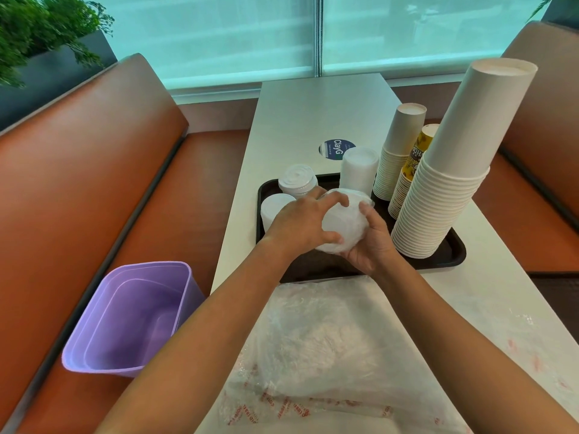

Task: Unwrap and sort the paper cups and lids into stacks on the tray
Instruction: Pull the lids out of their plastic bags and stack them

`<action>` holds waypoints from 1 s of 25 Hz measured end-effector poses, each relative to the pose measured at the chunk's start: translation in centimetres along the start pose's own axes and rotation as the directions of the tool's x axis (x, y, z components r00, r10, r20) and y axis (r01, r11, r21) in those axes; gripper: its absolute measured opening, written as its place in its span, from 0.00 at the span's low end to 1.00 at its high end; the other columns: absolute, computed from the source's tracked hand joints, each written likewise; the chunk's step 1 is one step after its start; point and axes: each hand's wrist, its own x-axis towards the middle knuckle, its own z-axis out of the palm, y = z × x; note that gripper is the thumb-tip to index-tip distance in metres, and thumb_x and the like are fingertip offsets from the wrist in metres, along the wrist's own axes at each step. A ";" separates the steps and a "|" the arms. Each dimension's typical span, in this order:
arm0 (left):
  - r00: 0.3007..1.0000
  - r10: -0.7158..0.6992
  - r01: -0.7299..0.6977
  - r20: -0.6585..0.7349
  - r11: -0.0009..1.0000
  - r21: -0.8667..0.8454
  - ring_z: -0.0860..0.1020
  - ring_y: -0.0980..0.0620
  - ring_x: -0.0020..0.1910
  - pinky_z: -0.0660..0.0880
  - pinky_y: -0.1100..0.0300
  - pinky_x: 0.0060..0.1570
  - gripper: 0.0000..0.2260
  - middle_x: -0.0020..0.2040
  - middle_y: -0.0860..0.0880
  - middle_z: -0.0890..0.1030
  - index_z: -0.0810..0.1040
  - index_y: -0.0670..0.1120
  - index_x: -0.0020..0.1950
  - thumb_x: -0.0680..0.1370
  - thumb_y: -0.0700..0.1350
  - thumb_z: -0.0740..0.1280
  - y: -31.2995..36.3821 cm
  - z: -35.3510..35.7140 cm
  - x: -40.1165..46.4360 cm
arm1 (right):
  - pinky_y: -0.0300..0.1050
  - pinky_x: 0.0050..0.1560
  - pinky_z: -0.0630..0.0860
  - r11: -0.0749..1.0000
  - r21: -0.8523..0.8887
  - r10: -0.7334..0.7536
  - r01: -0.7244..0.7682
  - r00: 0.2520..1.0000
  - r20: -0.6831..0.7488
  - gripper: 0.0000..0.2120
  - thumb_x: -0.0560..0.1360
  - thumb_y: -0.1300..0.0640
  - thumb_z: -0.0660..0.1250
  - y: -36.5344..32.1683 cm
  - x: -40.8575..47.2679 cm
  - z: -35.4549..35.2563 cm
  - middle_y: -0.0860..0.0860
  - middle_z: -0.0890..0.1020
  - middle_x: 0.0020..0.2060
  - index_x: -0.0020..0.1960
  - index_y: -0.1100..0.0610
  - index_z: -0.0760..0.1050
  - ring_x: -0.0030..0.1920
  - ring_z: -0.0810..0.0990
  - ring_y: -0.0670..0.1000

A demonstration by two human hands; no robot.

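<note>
**Both hands on a wrapped bundle of lids above the tray**

Nearest the camera, a crumpled clear plastic bag (316,349) with red printing lies flat on the white table (300,120), its far edge just short of the dark tray (456,255). Two bare forearms reach over it toward the tray.

The left hand (300,223) lies curled over the top and near side of a wrapped stack of white lids (344,220), fingers bent around it and the thumb low on the near edge. The right hand (371,239) cups the same bundle from beneath and from the right, its fingers curling up against the plastic wrap. The bundle is tilted and sits above the middle of the tray; whether it touches the tray surface cannot be told.

On the tray, beyond the hands, stand three white lid stacks: a ribbed lid stack (297,181) at the far left, a low lid stack (275,208) just in front of it and partly hidden by the left hand, and a taller lid stack (358,169) near the far edge. Along the right side stand inverted cups: a tall white cup stack (445,202) closest, a yellow printed cup stack (412,170) behind it, and a smaller white cup stack (396,151) farthest.

A round blue sticker (335,149) sits on the table past the tray. A purple bin (131,317) rests on the orange bench seat (78,183) to the left, and a green plant (37,29) is at the upper left.
</note>
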 end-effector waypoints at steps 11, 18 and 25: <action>0.999 0.034 -0.031 -0.032 0.994 0.103 0.66 0.50 0.63 0.69 0.55 0.59 0.27 0.69 0.50 0.61 0.69 0.48 0.65 0.70 0.54 0.73 -0.8 -0.7 -0.1 | 0.59 0.39 0.81 1.000 -0.026 0.014 -0.017 0.995 -0.094 0.19 0.77 0.48 0.58 0.6 0.3 0.9 0.59 0.79 0.54 0.65 0.54 0.69 0.52 0.81 0.58; 0.989 0.120 -0.107 -0.082 0.984 0.143 0.63 0.50 0.62 0.60 0.56 0.62 0.17 0.63 0.50 0.66 0.73 0.48 0.55 0.70 0.52 0.71 -0.9 -1.0 -0.1 | 0.52 0.33 0.81 0.996 -0.090 -0.013 -0.004 0.982 -0.189 0.16 0.79 0.50 0.57 0.3 0.8 0.9 0.59 0.79 0.54 0.64 0.55 0.69 0.50 0.80 0.58; 0.997 0.051 -0.060 -0.062 0.986 -0.155 0.73 0.53 0.51 0.68 0.61 0.49 0.17 0.55 0.51 0.76 0.69 0.48 0.61 0.75 0.46 0.69 -0.6 -1.5 -0.1 | 0.60 0.45 0.80 0.995 -0.096 -0.002 -0.016 0.985 -0.175 0.17 0.80 0.50 0.57 0.2 0.9 0.5 0.59 0.79 0.56 0.66 0.56 0.69 0.54 0.80 0.59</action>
